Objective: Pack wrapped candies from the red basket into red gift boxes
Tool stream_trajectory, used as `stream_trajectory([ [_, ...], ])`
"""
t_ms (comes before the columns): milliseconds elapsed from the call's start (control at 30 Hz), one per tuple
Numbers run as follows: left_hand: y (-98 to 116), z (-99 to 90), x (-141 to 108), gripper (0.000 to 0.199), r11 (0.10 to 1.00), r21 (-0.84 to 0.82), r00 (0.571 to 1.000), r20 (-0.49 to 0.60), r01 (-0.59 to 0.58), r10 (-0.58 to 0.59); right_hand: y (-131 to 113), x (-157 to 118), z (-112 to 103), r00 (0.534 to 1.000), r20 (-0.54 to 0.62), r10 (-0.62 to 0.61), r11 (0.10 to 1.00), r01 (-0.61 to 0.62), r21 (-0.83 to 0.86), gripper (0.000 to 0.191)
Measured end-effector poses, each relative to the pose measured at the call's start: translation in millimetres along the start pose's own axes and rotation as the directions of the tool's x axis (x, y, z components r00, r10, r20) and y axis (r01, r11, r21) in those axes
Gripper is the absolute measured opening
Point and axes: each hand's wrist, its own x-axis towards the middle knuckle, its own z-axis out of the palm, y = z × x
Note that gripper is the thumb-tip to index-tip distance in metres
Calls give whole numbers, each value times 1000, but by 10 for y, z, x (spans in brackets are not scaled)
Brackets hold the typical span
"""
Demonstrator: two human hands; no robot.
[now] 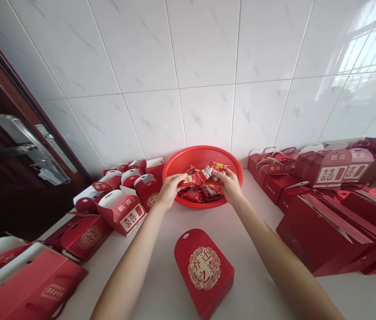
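A red plastic basket (204, 153) stands against the tiled wall with red wrapped packets inside. My left hand (171, 190) reaches over its left side, fingers closed on a red packet (192, 178) with gold print. Over the right side is my right hand (229, 184), its thumb and fingers pinching a packet with black and white print (207, 172). Between my forearms, a red gift box (204, 271) with a round floral emblem lies on the white table (161, 266).
Red gift boxes (131, 213), several with raised white-lined flaps, crowd the left side. More red boxes (330, 171) and large red bags (327, 235) stand at the right. A dark door (11, 178) with a metal handle is at far left.
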Motion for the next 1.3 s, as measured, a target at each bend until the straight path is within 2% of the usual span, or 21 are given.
stream_trajectory([
  [100,-11,10,9,37,997,-77,999,-48,-8,4,6,-7,1,1000,3,-10,999,10,-37,38],
  [167,-30,15,10,39,998,-62,999,-39,2,-4,11,-18,8,999,27,-23,998,24,-57,41],
  [300,-64,26,-5,52,997,83,998,65,-4,-2,28,-34,21,994,95,-55,993,64,-95,46],
  [433,-81,32,-18,55,980,194,990,142,-47,19,51,-25,15,991,108,-73,988,87,-127,46],
  [633,-87,24,-16,56,996,87,997,71,-26,20,58,-16,13,992,94,-78,983,93,-160,46],
  [800,-97,26,-12,50,998,54,994,101,-35,29,30,-53,30,987,160,-10,980,42,-193,46],
  [867,-123,18,11,47,999,34,997,67,-42,40,19,-57,29,988,154,-5,984,32,-176,46],
  [933,-156,-4,49,44,996,50,996,-33,-76,78,12,-46,22,995,98,-30,990,43,-133,44],
  [1000,-184,-43,90,40,982,136,978,-142,-131,150,12,-26,13,999,23,-22,996,24,-83,40],
  [1067,-196,-99,119,40,943,284,952,-195,-174,234,17,-7,7,1000,-15,6,999,-7,-46,37],
  [1133,-189,-160,129,40,866,455,933,-172,-210,316,27,4,8,1000,-20,7,999,-8,-44,36],
  [1200,-172,-214,122,37,753,614,935,-64,-239,349,36,3,16,1000,-19,-15,998,14,-66,35],
  [1300,-157,-256,111,35,556,788,959,153,-263,238,40,-13,38,999,-26,-46,994,43,-103,35],
])
